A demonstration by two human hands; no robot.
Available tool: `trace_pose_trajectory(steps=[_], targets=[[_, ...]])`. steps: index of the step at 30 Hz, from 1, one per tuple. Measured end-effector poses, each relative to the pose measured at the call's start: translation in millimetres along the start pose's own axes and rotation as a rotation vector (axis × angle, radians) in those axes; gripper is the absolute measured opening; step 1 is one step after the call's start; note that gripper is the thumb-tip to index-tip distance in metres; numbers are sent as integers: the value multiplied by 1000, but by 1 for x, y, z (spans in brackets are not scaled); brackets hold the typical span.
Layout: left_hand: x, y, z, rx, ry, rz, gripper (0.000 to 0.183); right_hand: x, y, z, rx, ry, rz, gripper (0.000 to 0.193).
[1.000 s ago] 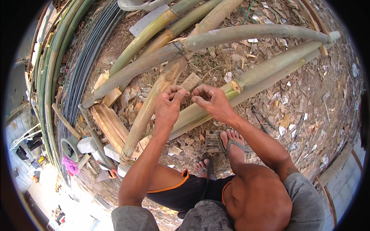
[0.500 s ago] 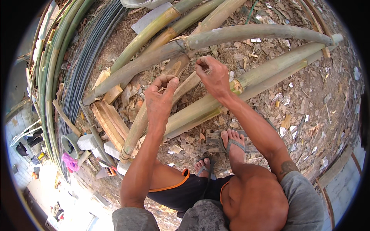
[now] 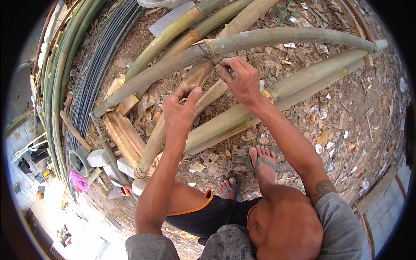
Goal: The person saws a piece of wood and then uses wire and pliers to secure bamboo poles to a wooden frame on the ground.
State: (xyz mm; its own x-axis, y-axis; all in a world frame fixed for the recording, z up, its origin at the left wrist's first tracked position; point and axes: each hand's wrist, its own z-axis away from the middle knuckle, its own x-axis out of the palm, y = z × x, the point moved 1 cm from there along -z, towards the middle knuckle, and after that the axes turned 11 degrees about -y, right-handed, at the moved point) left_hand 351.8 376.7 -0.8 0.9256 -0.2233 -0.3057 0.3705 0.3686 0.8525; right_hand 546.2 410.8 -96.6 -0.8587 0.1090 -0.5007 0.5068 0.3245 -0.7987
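Both my hands are raised over crossed bamboo poles. My left hand point(image 3: 180, 106) is closed in a pinch, thumb against fingertips, above a short pole point(image 3: 154, 141). Whatever it holds, if anything, is too thin to make out. My right hand point(image 3: 240, 80) also pinches, its fingertips close beside the joint where a long grey-green bamboo pole point(image 3: 281, 39) crosses a brown split pole point(image 3: 197, 76). Dark wire point(image 3: 206, 51) wraps that joint. Below my right wrist lies a thick pale-green bamboo pole point(image 3: 299, 78), with another alongside it.
Bundled dark metal rods point(image 3: 97, 56) and long green bamboo point(image 3: 58, 82) lie at the left. Grey concrete blocks point(image 3: 99, 158), a pink bag point(image 3: 79, 181) and a saw point(image 3: 119, 192) sit lower left. My sandalled foot point(image 3: 263, 162) rests on a wooden board point(image 3: 240, 159). Dry leaves and chips litter the ground.
My right hand has shifted slightly up and left, nearer the wired joint, and its fingers have drawn closer together. My left hand stays almost still.
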Motion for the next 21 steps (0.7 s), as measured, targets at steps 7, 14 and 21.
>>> trace_pose_trajectory(steps=[7,14,21], targets=[[-6,7,-9,20,0,9,29,-2,3,-11,-68,-46,87,16],[3,23,-50,72,71,-80,32,6,-4,-17,-97,-12,25,13],[21,24,-69,96,68,1,31,0,-21,-35,-25,-22,-65,13]])
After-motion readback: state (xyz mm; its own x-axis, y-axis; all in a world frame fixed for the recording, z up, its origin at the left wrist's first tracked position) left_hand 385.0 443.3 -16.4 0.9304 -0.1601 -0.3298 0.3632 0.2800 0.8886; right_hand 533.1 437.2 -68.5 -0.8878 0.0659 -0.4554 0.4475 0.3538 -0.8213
